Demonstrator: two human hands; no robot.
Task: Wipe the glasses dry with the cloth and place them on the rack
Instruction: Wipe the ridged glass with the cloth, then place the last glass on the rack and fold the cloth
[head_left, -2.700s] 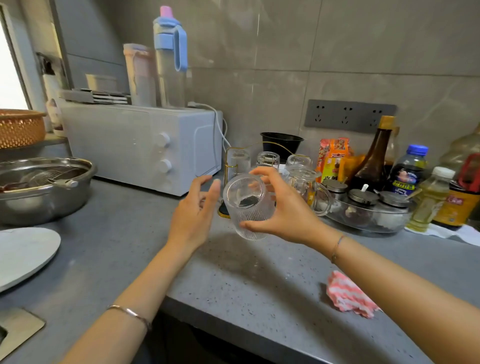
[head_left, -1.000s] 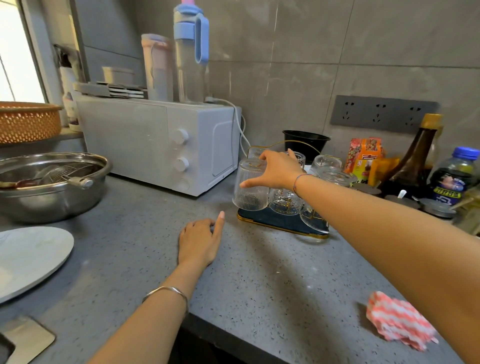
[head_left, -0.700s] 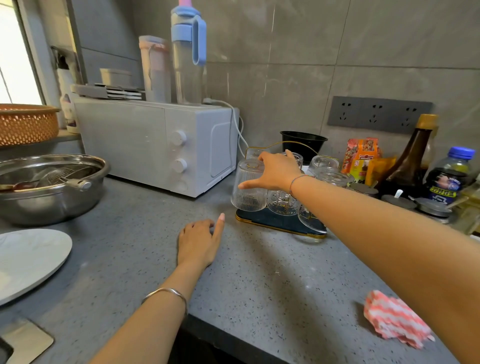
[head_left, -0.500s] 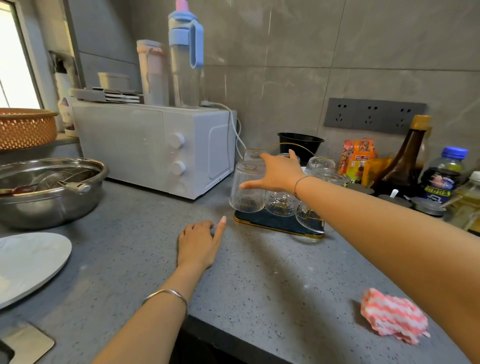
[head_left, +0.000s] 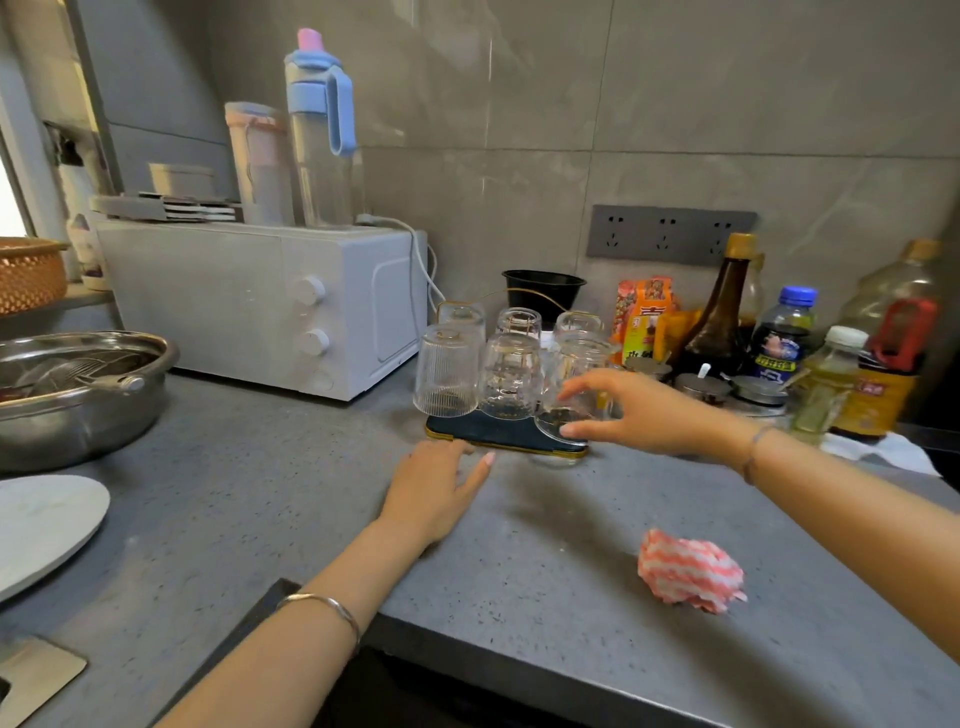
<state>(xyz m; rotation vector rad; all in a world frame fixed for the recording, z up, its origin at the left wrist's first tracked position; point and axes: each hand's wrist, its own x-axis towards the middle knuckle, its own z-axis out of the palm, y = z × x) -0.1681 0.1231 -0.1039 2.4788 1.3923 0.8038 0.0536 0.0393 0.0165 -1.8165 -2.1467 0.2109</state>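
On the counter (head_left: 519, 597) stands the rack (head_left: 483, 435), a dark tray with a gold rim, and it carries six glasses (head_left: 511, 376) upside down in two rows. We judge the glasses to be light, stiff and fragile, and slippery if wet. So we would take one by its side wall, thumb opposite the fingers, not by the thin rim. Our right hand (head_left: 639, 410) is spread around the front right glass (head_left: 584, 364), thumb low and fingers high; whether it touches, we cannot tell. Our left hand (head_left: 434, 491) lies flat on the counter, just before the rack. The cloth (head_left: 688, 569), soft and crumpled, lies apart near the counter edge. The oven (head_left: 234, 301) stands close on the left, and bottles (head_left: 719, 322) and jars (head_left: 701, 387) crowd the right, so a lifted glass should come toward us.
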